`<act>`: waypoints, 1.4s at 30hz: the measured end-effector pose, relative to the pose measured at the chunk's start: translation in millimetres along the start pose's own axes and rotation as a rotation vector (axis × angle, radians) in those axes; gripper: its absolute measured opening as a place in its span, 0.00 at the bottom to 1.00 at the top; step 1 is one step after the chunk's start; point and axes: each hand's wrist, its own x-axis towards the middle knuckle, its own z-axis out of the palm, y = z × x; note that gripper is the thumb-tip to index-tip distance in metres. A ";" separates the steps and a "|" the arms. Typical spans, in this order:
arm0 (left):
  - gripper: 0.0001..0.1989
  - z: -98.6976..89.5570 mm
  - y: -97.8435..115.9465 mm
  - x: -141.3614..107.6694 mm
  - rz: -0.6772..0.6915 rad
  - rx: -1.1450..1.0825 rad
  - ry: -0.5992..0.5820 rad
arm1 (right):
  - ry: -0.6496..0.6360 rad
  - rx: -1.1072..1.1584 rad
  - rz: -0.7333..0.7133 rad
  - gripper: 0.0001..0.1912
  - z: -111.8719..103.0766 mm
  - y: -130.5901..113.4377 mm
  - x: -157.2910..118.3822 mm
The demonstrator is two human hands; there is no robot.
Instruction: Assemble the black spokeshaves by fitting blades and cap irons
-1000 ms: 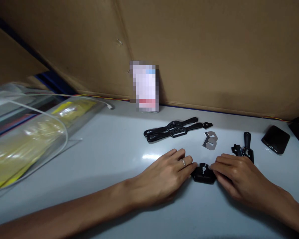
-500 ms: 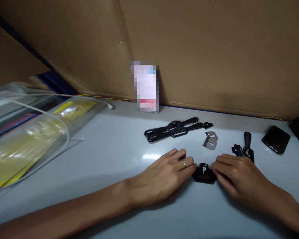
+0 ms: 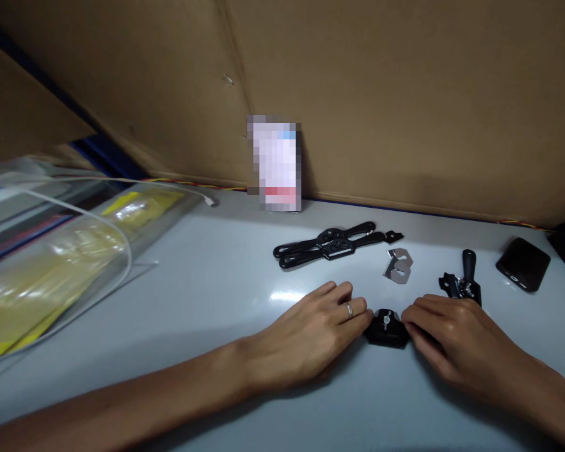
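Observation:
A black tool with a silver screw in its middle (image 3: pixel 386 336) lies on the grey table between my hands. My left hand (image 3: pixel 317 333), with a ring on one finger, grips its left side with curled fingers. On the right side, my right hand (image 3: pixel 459 339) is closed round the other end. Two black long-handled tools (image 3: pixel 336 243) lie side by side farther back. Two thin metal plates (image 3: pixel 399 266) overlap behind the gripped tool. Another black tool with metal parts (image 3: pixel 466 285) lies partly hidden behind my right hand.
A black rounded device (image 3: pixel 523 263) lies at the right. On the left are clear plastic packages with yellow contents (image 3: pixel 75 263) and a white cable (image 3: pixel 127 242). A blurred upright card (image 3: pixel 279 164) leans on the cardboard wall (image 3: pixel 381 94).
My right hand has shifted very slightly to the right. My left hand and the loose parts look the same.

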 end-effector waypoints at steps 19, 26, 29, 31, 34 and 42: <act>0.09 1.3 -0.8 0.1 0.017 0.027 0.032 | 0.169 0.048 -0.122 0.15 10.8 5.3 9.4; 0.11 -0.6 -0.3 0.3 0.004 0.004 0.015 | 0.168 0.001 -0.159 0.15 11.1 8.2 12.0; 0.10 -0.7 -0.2 0.5 0.002 0.000 0.006 | 0.178 -0.028 -0.173 0.16 11.6 7.3 13.0; 0.10 -0.6 -0.1 0.6 0.005 0.003 0.001 | 0.184 -0.043 -0.180 0.17 12.9 6.3 13.3; 0.09 0.0 -0.1 1.1 0.005 0.006 0.002 | 0.198 -0.054 -0.174 0.18 15.1 4.8 13.1; 0.09 1.9 -0.6 1.0 -0.001 -0.006 0.010 | 0.249 -0.102 -0.184 0.16 18.3 1.2 12.7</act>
